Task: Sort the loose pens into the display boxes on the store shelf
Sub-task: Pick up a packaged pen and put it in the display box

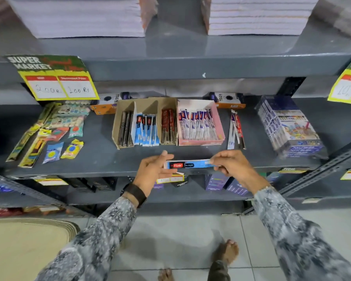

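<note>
Both hands hold one flat, glossy blue pen packet [189,165] level above the grey metal shelf [101,147] front edge: I see my left hand [153,169] pinching its red-labelled end, my right hand [230,164] pinching the other. Behind it sits a plain brown cardboard box [145,122] with dividers, holding dark, blue and red pen sleeves. Touching its right side is a pink box [201,123] of white-and-blue packets. Loose pens [236,129] lie just right of that.

Blue packaged pen [188,165] level above shelf edge; brown divided box [122,120] and pink box [216,116] pen-filled.
</note>
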A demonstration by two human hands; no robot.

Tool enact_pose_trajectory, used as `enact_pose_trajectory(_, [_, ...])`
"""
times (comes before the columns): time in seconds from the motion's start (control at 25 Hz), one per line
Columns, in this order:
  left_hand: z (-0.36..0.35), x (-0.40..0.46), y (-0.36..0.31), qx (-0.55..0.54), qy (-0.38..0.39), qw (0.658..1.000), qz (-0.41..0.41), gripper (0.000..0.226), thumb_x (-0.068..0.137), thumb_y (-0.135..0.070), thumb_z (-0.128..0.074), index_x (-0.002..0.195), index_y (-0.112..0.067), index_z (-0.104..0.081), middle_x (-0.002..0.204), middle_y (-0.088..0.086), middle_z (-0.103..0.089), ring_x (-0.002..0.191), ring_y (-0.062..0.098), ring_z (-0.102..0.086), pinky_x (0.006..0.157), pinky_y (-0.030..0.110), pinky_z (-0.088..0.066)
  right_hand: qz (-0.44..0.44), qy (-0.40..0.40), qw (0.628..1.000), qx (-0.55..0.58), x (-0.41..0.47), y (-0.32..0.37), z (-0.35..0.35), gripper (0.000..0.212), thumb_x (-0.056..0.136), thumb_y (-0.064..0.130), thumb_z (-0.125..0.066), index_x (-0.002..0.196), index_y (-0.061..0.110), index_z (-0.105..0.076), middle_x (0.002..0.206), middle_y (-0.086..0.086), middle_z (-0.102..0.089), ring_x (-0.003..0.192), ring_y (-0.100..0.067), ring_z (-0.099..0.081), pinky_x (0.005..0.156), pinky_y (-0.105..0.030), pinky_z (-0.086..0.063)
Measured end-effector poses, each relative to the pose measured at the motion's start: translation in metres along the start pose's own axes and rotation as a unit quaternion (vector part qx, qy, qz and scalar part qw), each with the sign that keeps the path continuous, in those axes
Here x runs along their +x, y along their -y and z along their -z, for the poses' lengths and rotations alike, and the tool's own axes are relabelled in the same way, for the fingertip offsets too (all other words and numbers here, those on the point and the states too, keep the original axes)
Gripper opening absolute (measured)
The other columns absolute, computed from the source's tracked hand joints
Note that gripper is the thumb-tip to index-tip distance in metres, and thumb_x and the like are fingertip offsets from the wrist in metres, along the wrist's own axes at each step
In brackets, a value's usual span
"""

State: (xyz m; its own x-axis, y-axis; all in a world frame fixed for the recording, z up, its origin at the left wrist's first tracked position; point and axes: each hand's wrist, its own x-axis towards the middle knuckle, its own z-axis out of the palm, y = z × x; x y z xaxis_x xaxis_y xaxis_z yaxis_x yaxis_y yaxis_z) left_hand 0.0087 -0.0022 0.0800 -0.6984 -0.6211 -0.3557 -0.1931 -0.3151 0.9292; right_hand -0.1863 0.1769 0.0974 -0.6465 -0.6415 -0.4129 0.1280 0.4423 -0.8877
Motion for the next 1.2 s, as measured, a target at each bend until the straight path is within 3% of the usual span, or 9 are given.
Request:
enact_pose_trajectory(0.2, [0.002, 0.002, 0.001, -0.025, -0.027, 0.999, -0.011, 0.015, 0.090, -0.011, -0.066, 0.103, -0.015, -0.073, 0.113, 0.016, -0.073, 0.082, 0.034, -0.074, 0.072, 0.035, -0.062, 0.008, 0.014, 0.996, -0.084, 0.004, 0.005, -0.007, 0.004, 0.083, 0.009, -0.079, 0.080, 0.011, -0.080, 0.048, 0.007, -0.060, 0.045, -0.008, -0.041, 0.044, -0.018, -0.030])
enact_pose_trajectory(0.36, [0.027, 0.009, 0.004, 0.055, -0.138, 0.984, -0.097, 0.021, 0.092, -0.018, -0.066, 0.112, -0.017, -0.072, 0.106, 0.010, -0.076, 0.094, 0.030, -0.071, 0.085, 0.039, -0.059, -0.053, 0.047, 0.994, -0.087, 0.003, -0.001, -0.042, 0.007, 0.080, 0.009, -0.082, 0.085, 0.004, -0.081, 0.051, 0.002, -0.061, 0.044, -0.008, -0.041, 0.041, -0.020, -0.031])
enact_pose_trajectory(0.44, [0.056, 0.014, 0.017, 0.312, -0.232, 0.911, -0.140, 0.036, 0.099, -0.032, -0.050, 0.131, -0.019, -0.062, 0.123, 0.012, -0.069, 0.115, 0.031, -0.064, 0.102, 0.042, -0.048, -0.082, 0.015, 0.996, -0.006, 0.005, -0.003, -0.075, 0.010, 0.080, 0.006, -0.081, 0.086, -0.002, -0.079, 0.059, -0.008, -0.062, 0.044, -0.012, -0.042, 0.040, -0.021, -0.034])
enact_pose_trajectory(0.52, [0.081, 0.017, 0.037, 0.533, -0.189, 0.816, -0.117, 0.060, 0.100, -0.045, -0.024, 0.147, -0.013, -0.041, 0.153, 0.016, -0.041, 0.144, 0.034, -0.033, 0.119, 0.049, -0.023, -0.104, -0.011, 0.992, 0.070, 0.014, -0.006, -0.113, 0.010, 0.081, 0.004, -0.080, 0.079, -0.004, -0.075, 0.059, -0.011, -0.060, 0.042, -0.013, -0.044, 0.039, -0.020, -0.039])
enact_pose_trajectory(0.6, [0.096, 0.018, 0.052, 0.622, -0.127, 0.764, -0.118, 0.074, 0.095, -0.049, -0.008, 0.153, -0.005, -0.024, 0.163, 0.014, -0.018, 0.152, 0.027, -0.009, 0.124, 0.046, -0.005, -0.118, -0.026, 0.981, 0.151, 0.028, 0.001, -0.151, 0.014, 0.080, 0.001, -0.080, 0.069, -0.002, -0.072, 0.061, -0.016, -0.058, 0.042, -0.016, -0.046, 0.044, -0.024, -0.045])
enact_pose_trajectory(0.8, [0.095, 0.018, 0.048, 0.634, -0.109, 0.757, -0.114, 0.083, 0.088, -0.051, 0.005, 0.154, -0.004, -0.013, 0.165, 0.012, -0.008, 0.153, 0.023, 0.001, 0.123, 0.039, 0.005, -0.159, -0.072, 0.906, 0.386, 0.062, 0.026, -0.201, 0.012, 0.080, -0.012, -0.077, 0.075, -0.004, -0.070, 0.065, -0.011, -0.071, 0.063, -0.022, -0.066, 0.057, -0.030, -0.063])
enact_pose_trajectory(0.96, [0.095, 0.017, 0.047, 0.634, -0.107, 0.757, -0.121, 0.084, 0.088, -0.051, 0.004, 0.154, -0.003, -0.015, 0.165, 0.013, -0.010, 0.153, 0.024, 0.000, 0.122, 0.039, 0.006, -0.153, 0.018, 0.840, 0.521, 0.078, 0.029, -0.212, 0.031, 0.091, 0.008, -0.062, 0.089, 0.032, -0.082, 0.100, -0.001, -0.062, 0.121, -0.031, -0.060, 0.116, -0.040, -0.041])
enact_pose_trajectory(1.08, [0.095, 0.019, 0.052, 0.635, -0.116, 0.753, -0.127, 0.079, 0.092, -0.050, 0.000, 0.154, -0.004, -0.016, 0.164, 0.013, -0.011, 0.153, 0.024, -0.002, 0.121, 0.039, 0.006, -0.137, 0.005, 0.822, 0.552, 0.065, 0.018, -0.206, 0.030, 0.096, -0.020, -0.045, 0.109, -0.001, -0.064, 0.090, -0.015, -0.063, 0.094, -0.025, -0.064, 0.103, -0.040, -0.052])
enact_pose_trajectory(1.2, [0.090, 0.019, 0.054, 0.640, -0.130, 0.746, -0.126, 0.076, 0.094, -0.047, -0.003, 0.153, -0.002, -0.020, 0.163, 0.015, -0.015, 0.152, 0.026, -0.006, 0.122, 0.042, 0.003, -0.120, 0.040, 0.803, 0.583, 0.047, 0.012, -0.196, 0.031, 0.096, -0.021, -0.042, 0.118, -0.007, -0.059, 0.099, -0.019, -0.067, 0.096, -0.029, -0.067, 0.085, -0.039, -0.063])
